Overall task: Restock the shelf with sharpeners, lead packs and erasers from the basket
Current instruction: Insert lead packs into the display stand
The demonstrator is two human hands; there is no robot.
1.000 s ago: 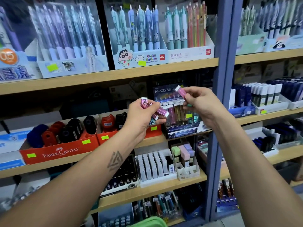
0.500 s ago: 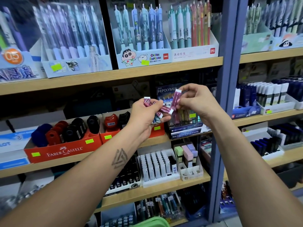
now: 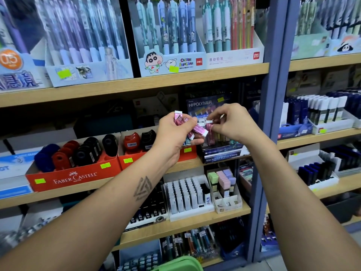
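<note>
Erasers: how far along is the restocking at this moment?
Looks done: sharpeners fill the red box. In hand: the left hand grips a bunch of pink erasers, and the right hand pinches one eraser over the Hi-Polymer display. Left: that bunch; the green basket shows only its rim, contents unseen.

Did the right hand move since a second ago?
Yes. The right hand dropped down with its pink eraser into the Hi-Polymer display box; earlier it was held up level with the box's sign.
</note>
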